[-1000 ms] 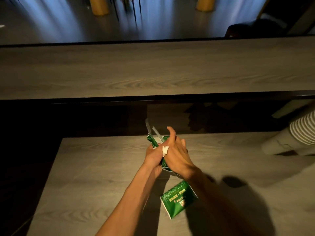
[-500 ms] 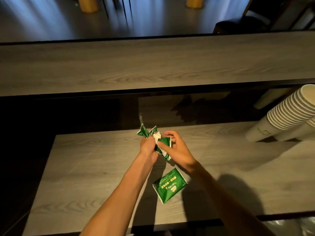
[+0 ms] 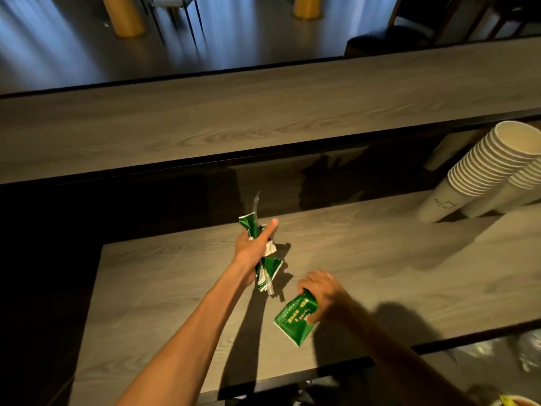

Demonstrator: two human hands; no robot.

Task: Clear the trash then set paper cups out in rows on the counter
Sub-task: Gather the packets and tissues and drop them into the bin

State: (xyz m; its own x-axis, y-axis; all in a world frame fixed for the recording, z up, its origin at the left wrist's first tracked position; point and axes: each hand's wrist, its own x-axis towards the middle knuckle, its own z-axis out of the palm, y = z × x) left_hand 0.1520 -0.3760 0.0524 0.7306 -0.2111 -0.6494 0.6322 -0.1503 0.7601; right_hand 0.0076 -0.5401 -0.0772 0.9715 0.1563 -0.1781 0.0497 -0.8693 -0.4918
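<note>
My left hand [image 3: 254, 247] is closed around a bundle of trash [image 3: 268, 269]: crumpled green wrappers, a bit of white paper and a clear plastic straw sleeve that sticks out above and below the fist. It hovers over the lower wooden counter [image 3: 164, 291]. My right hand [image 3: 323, 291] is lower and to the right, its fingers pinching the top edge of a flat green packet [image 3: 292, 319] that lies on the counter. Stacks of white paper cups [image 3: 491, 168] lie tilted on their sides at the counter's far right.
A higher wooden counter [image 3: 263, 112] runs across behind the lower one, with a dark glossy panel between them. Clear plastic, maybe a bin liner [image 3: 527, 351], shows below the counter's front edge at right. Chairs and yellow table legs stand on the floor beyond.
My right hand let go of the bundle and dropped down to the green packet on the counter. The left hand keeps the bundle. The view shifted right, bringing the cup stacks further in.
</note>
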